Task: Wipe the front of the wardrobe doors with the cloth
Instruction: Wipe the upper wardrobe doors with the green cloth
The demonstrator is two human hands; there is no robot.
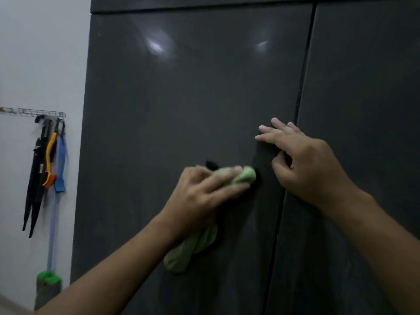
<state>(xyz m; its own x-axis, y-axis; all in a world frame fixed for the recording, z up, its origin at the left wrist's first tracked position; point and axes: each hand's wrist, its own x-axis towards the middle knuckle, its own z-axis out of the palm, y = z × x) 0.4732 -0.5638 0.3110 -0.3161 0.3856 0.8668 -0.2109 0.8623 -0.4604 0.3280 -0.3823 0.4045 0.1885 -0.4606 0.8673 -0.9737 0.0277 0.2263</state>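
1. Your left hand (204,192) lies on the green cloth (246,176) and presses it flat on the left wardrobe door (181,98).
2. The fingers of that hand are stretched out, almost straight, on top of the cloth. They look blurry.
3. The cloth is bunched up. One end pokes out past your fingertips at 3 o'clock. The other end hangs out under your wrist at 6 o'clock.
4. A small black thing (212,164) peeks out just above the cloth, at 12 o'clock from your left hand. You cannot tell what it is.
5. Your right hand (302,164) is at 2 o'clock from the cloth, near it but not touching it. It is open, with the fingers spread flat, and it holds nothing.
6. The right fingertips touch the left door. The palm sits over the dark gap (304,76) between the left door and the right door (368,98).
7. At 9 o'clock, on the white wall (34,53), a metal rack (43,113) holds black straps (34,183), a yellow and orange brush (50,160) and a blue strap (60,164).
8. At 7 o'clock a mop with a green head (48,278) stands by the wall.
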